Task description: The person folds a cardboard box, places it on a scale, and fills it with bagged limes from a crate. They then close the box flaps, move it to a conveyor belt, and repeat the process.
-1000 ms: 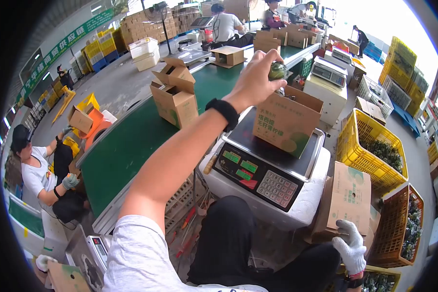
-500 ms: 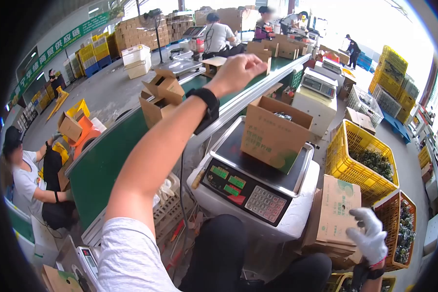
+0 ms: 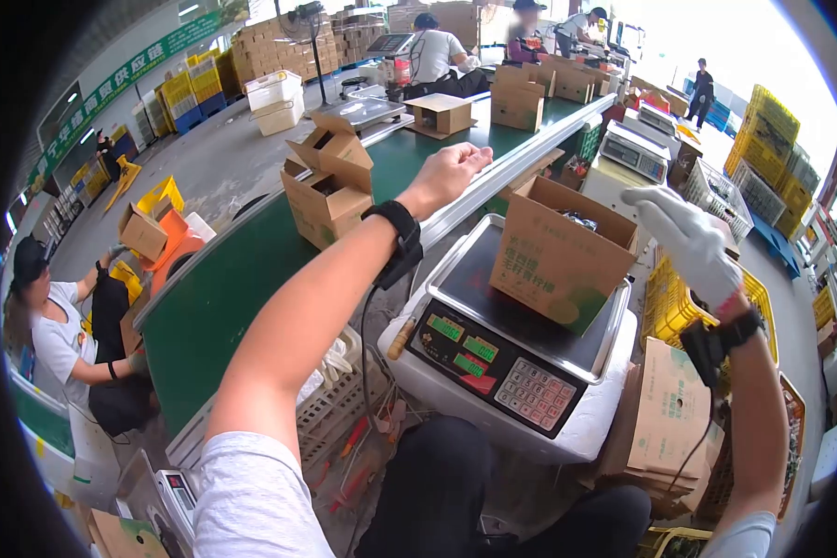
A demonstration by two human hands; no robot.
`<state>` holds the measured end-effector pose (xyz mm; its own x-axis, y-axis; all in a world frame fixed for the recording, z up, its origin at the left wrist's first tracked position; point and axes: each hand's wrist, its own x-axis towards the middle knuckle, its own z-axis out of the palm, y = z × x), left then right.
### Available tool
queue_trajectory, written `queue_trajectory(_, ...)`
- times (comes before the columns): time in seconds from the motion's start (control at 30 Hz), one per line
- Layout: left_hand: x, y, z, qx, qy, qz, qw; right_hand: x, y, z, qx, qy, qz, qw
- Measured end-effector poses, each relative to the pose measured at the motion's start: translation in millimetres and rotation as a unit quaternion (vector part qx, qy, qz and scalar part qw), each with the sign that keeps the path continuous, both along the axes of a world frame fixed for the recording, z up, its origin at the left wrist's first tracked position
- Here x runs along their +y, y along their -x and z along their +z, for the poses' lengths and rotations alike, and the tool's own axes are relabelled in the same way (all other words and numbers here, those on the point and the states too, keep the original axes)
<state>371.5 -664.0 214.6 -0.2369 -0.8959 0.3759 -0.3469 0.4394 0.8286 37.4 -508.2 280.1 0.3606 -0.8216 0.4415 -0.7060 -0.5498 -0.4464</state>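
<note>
An open cardboard box [image 3: 553,265] with green print stands on the black pan of a digital weighing scale [image 3: 493,363]; small wrapped things show inside it. My left hand [image 3: 446,177], bare with a black wrist strap, is above the near rail of the green conveyor belt [image 3: 223,298], left of that box. Its fingers are curled together and nothing shows in them. My right hand [image 3: 684,237], in a white glove, hovers just right of the box's upper edge, fingers stretched out and holding nothing.
Opened boxes [image 3: 325,186] sit on the belt. Flattened cartons [image 3: 660,409] stand right of the scale, near a yellow crate [image 3: 665,302]. More scales [image 3: 632,153] are further back. A co-worker [image 3: 60,325] sits at the left; others work behind the belt.
My right hand has risen from beside the flattened cartons to the box on the scale. My left hand has come lower and nearer, its fingers more curled. The view has shifted slightly.
</note>
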Motion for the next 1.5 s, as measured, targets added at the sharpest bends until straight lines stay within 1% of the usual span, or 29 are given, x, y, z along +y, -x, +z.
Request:
queue_trajectory(0.07,-5.1,8.2,-9.6,0.021,-0.056,0.003,0.998,-45.0,-13.0,-15.7,0.113,0.115,0.09,0.983)
queue_trajectory(0.1,-7.4,12.2,-16.1,0.049,-0.065,-0.009,0.997,-68.1,-17.6,-30.4,0.157,0.145,0.082,0.973)
queue_trajectory(0.13,-13.6,10.6,-19.9,0.012,-0.109,-0.048,0.993,-84.1,-20.7,-41.4,0.201,0.175,0.073,0.961)
queue_trajectory(0.2,-8.6,18.5,-27.0,0.038,-0.133,-0.058,0.989,-90.1,-34.1,-45.7,0.243,0.001,0.064,0.968)
queue_trajectory(0.27,-3.5,26.2,-33.1,0.077,-0.168,-0.077,0.98,-84.1,-34.5,-54.8,0.272,0.003,0.036,0.962)
queue_trajectory(0.3,0.4,29.1,-38.3,0.114,-0.204,-0.093,0.968,-71.0,-44.6,-47.0,0.232,-0.105,0.002,0.967)
queue_trajectory(0.33,6.7,31.9,-44.9,0.114,-0.206,-0.097,0.967,-56.2,-54.9,-38.4,0.188,-0.211,-0.033,0.959)
queue_trajectory(0.37,12.7,35.4,-50.8,0.128,-0.208,-0.14,0.959,-26.0,-83.1,-9.7,0.124,-0.347,-0.114,0.923)
queue_trajectory(0.4,18.4,39.9,-51.3,0.144,-0.207,-0.183,0.95,-25.5,-80.3,-18.7,0.136,-0.301,-0.067,0.941)
queue_trajectory(0.43,23.0,37.6,-50.5,0.093,-0.255,-0.193,0.943,-25.4,-75.7,-19.2,0.171,-0.308,-0.062,0.934)
queue_trajectory(0.47,24.3,43.5,-60.1,0.156,-0.262,-0.272,0.913,-19.4,-78.0,-16.0,0.203,-0.32,-0.056,0.924)
queue_trajectory(0.5,34.8,46.4,-58.1,0.185,-0.304,-0.254,0.899,-28.3,-64.8,-34.5,0.255,-0.081,0.131,0.954)
queue_trajectory(0.53,43.3,47.6,-54.0,0.211,-0.344,-0.235,0.884,-34.8,-49.4,-48.2,0.255,-0.082,0.126,0.955)
queue_trajectory(0.6,44.7,49.6,-55.4,0.233,-0.33,-0.236,0.884,-22.9,-68.4,-29.4,0.259,-0.169,0.016,0.951)
queue_trajectory(0.63,44.1,50.1,-55.8,0.258,-0.316,-0.23,0.884,-33.3,-60.8,-45.0,0.308,-0.074,0.004,0.949)
queue_trajectory(0.67,41.1,50.8,-56.2,0.259,-0.316,-0.231,0.883,-31.2,-64.4,-40.7,0.309,-0.075,0.003,0.948)
queue_trajectory(0.73,34.7,51.0,-61.3,0.241,-0.307,-0.244,0.888,-26.2,-75.6,-30.5,0.467,-0.028,-0.134,0.873)
queue_trajectory(0.77,36.8,50.9,-62.9,0.24,-0.311,-0.243,0.887,-38.4,-62.8,-45.1,0.485,-0.013,-0.074,0.871)
queue_trajectory(0.87,36.4,56.9,-61.5,0.235,-0.31,-0.225,0.893,-56.0,-68.2,-49.2,0.527,-0.098,-0.032,0.843)
queue_trajectory(0.93,24.7,62.7,-75.7,0.286,-0.322,-0.202,0.88,-57.6,-74.6,-41.3,0.502,-0.129,-0.044,0.854)
queue_trajectory(1.0,17.0,64.3,-81.3,0.301,-0.332,-0.207,0.87,-55.0,-74.9,-36.5,0.479,-0.162,-0.055,0.861)
queue_trajectory(1.07,15.1,67.4,-82.8,0.314,-0.344,-0.215,0.858,-47.5,-64.0,-35.5,0.342,-0.161,-0.023,0.926)
queue_trajectory(1.13,18.8,67.1,-80.8,0.307,-0.331,-0.211,0.867,-43.3,-61.2,-35.9,0.31,-0.199,-0.031,0.929)
queue_trajectory(1.2,20.7,66.8,-80.9,0.309,-0.331,-0.205,0.868,-50.3,-56.1,-46.7,0.274,-0.097,0.059,0.955)
queue_trajectory(1.23,21.1,65.6,-80.1,0.303,-0.333,-0.209,0.868,-57.6,-52.8,-46.8,0.29,-0.14,0.059,0.945)
queue_trajectory(1.37,19.8,66.6,-80.2,0.296,-0.326,-0.191,0.877,-56.9,-53.0,-44.0,0.248,-0.175,0.073,0.95)
queue_trajectory(1.43,17.5,67.5,-81.6,0.298,-0.332,-0.2,0.872,-54.2,-65.4,-38.8,0.283,-0.205,0.0,0.937)
queue_trajectory(1.47,16.8,66.5,-82.6,0.297,-0.338,-0.208,0.869,-58.2,-75.2,-42.9,0.28,-0.206,0.002,0.938)
queue_trajectory(1.5,16.5,65.7,-82.5,0.292,-0.338,-0.208,0.87,-65.4,-86.2,-49.0,0.348,-0.198,-0.051,0.915)
